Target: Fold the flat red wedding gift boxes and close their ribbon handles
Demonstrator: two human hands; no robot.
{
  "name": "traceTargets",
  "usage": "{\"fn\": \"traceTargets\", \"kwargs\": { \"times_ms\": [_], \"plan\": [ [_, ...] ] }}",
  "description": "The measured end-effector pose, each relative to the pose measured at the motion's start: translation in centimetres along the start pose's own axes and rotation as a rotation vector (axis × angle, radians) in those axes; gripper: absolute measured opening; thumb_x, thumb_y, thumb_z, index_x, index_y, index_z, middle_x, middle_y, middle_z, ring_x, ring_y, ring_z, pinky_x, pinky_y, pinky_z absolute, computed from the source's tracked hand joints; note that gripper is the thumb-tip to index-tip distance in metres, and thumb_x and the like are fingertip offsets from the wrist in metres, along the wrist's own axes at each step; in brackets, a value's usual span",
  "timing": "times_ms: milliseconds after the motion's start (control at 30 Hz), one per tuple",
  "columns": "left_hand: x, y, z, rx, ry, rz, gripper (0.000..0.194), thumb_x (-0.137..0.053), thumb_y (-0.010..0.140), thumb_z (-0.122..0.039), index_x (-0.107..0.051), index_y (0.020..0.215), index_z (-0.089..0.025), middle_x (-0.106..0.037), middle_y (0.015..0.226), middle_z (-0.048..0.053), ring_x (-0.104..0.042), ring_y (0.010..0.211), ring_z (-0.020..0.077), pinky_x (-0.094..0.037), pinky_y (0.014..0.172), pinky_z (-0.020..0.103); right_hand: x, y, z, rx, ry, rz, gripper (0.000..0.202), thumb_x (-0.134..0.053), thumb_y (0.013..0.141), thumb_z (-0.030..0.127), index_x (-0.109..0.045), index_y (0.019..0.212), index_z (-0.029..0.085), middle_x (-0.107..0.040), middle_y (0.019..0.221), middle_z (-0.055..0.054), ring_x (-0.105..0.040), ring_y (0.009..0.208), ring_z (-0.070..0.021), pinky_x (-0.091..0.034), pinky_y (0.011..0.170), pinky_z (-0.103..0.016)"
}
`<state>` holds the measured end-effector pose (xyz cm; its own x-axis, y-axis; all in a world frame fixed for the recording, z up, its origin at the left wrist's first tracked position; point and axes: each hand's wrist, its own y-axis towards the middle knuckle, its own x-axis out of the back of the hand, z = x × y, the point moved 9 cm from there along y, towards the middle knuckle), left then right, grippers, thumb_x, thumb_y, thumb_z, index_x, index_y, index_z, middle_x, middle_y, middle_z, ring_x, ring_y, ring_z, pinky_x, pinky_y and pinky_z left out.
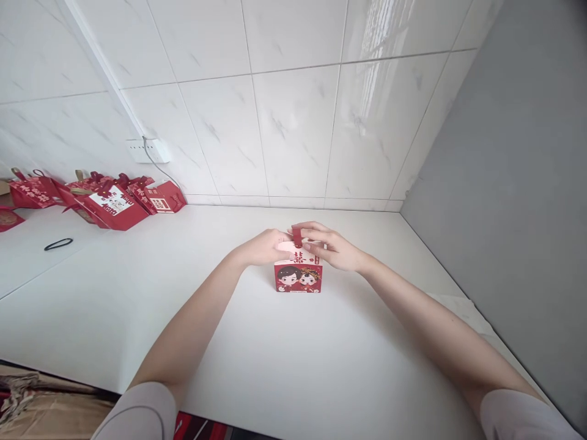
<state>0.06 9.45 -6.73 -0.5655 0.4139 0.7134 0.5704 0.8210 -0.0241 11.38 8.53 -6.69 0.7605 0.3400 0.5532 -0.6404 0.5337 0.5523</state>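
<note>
A small red and pink gift box (298, 280) stands upright on the white table, its front printed with two cartoon figures and its sloping pink top with red characters. A dark red ribbon loop (297, 237) sticks up from its top edge. My left hand (266, 247) is closed on the top from the left, thumb on the front slope and fingers behind. From the right, my right hand (337, 247) grips the same top beside the ribbon, thumb in front and fingers reaching over behind it. The far side of the box is hidden.
Several red gift boxes (121, 205) with ribbon loops stand at the far left by the tiled wall. A black loop (59, 244) lies nearer. A socket strip (147, 150) is on the wall, and a grey panel (518, 201) borders the right side. Brown packaging (59, 415) sits below the front-left table edge.
</note>
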Motion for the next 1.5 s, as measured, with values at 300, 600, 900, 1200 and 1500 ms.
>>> {"fn": "traceTargets", "kwargs": {
  "times_ms": [300,600,900,1200,1500],
  "plan": [
    [0.9,0.0,0.9,0.073,0.001,-0.058,0.029,-0.071,0.07,-0.036,-0.072,0.094,-0.02,-0.072,0.098,0.003,-0.066,0.092,0.0236,-0.051,0.076,0.029,1.0,1.2,-0.5,-0.235,0.096,0.224,0.039,-0.045,0.098,0.041,-0.056,0.134,0.032,-0.06,0.131,-0.004,-0.058,0.115,-0.0225,-0.049,0.096,-0.039],
    [0.5,0.6,0.5,-0.012,-0.113,-0.207,0.031,-0.06,0.084,-0.043,-0.072,0.094,-0.016,-0.073,0.097,0.006,-0.068,0.093,0.0218,-0.053,0.085,0.033,1.1,-0.4,-1.0,-0.354,0.09,0.306,0.04,-0.042,0.098,0.036,-0.048,0.137,0.037,-0.063,0.128,0.0,-0.061,0.113,-0.0204,-0.048,0.095,-0.038],
    [0.5,0.5,0.8,0.014,-0.24,-0.122,0.029,-0.066,0.081,-0.036,-0.069,0.103,-0.018,-0.071,0.111,0.006,-0.065,0.107,0.0221,-0.051,0.088,0.031,1.7,-0.6,-1.9,-0.379,0.04,0.138,0.026,-0.058,0.089,0.046,-0.06,0.1,0.022,-0.068,0.097,-0.004,-0.062,0.085,-0.0178,-0.047,0.075,-0.032],
    [1.3,0.4,0.3,0.022,-0.008,-0.24,0.024,-0.059,0.084,-0.038,-0.069,0.079,-0.017,-0.069,0.079,0.0,-0.062,0.077,0.0138,-0.045,0.069,0.023,-0.1,-0.1,-2.9,-0.422,0.096,0.017,0.022,-0.052,0.089,0.042,-0.053,0.083,0.021,-0.051,0.074,0.003,-0.043,0.065,-0.0117,-0.033,0.059,-0.025],
    [1.3,0.5,0.4,0.042,0.041,-0.251,0.025,-0.059,0.082,-0.038,-0.071,0.079,-0.016,-0.069,0.077,0.001,-0.06,0.074,0.0138,-0.041,0.062,0.022,-0.4,-0.1,-4.1,-0.498,0.186,-0.034,0.025,-0.069,0.073,0.036,-0.05,0.078,0.021,-0.054,0.071,0.004,-0.047,0.063,-0.0121,-0.035,0.055,-0.024]
  ]
}}
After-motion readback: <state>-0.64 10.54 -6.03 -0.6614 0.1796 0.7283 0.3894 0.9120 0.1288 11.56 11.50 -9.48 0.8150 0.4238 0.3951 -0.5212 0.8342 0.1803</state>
